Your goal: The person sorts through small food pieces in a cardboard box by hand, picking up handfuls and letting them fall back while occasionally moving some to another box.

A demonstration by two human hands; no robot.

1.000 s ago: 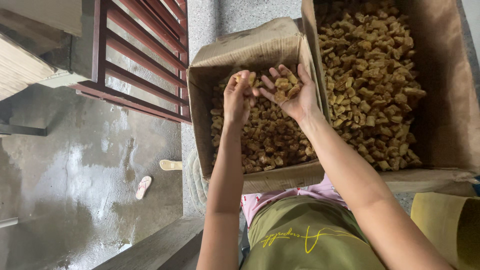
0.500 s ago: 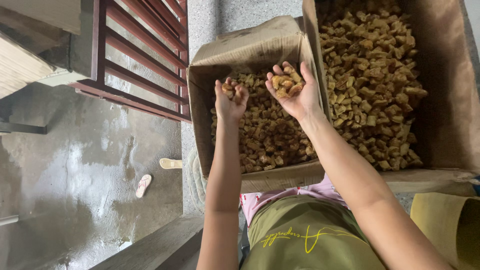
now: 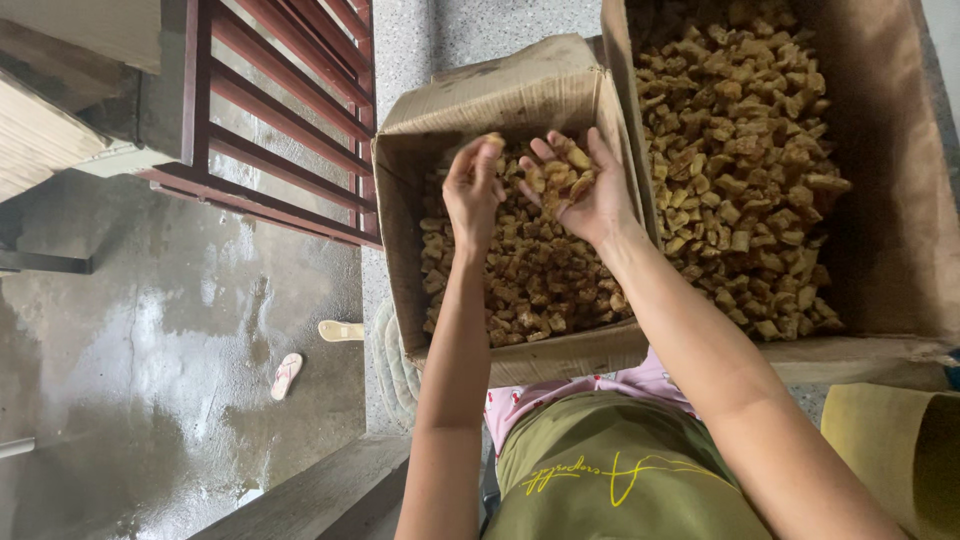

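Over small box (image 3: 500,95): right hand (image 3: 590,200) cups brown chunks (image 3: 560,175); left hand (image 3: 472,190) pinches one.

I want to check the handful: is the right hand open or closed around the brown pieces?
Open. The right hand is cupped palm up, its fingers spread, with brown pieces lying loose in it above the smaller cardboard box.

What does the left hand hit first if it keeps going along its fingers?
Likely the far cardboard wall of the smaller box; the left hand points up-frame over the brown chunks. If it is angled downward, the chunks come first; depth is unclear.
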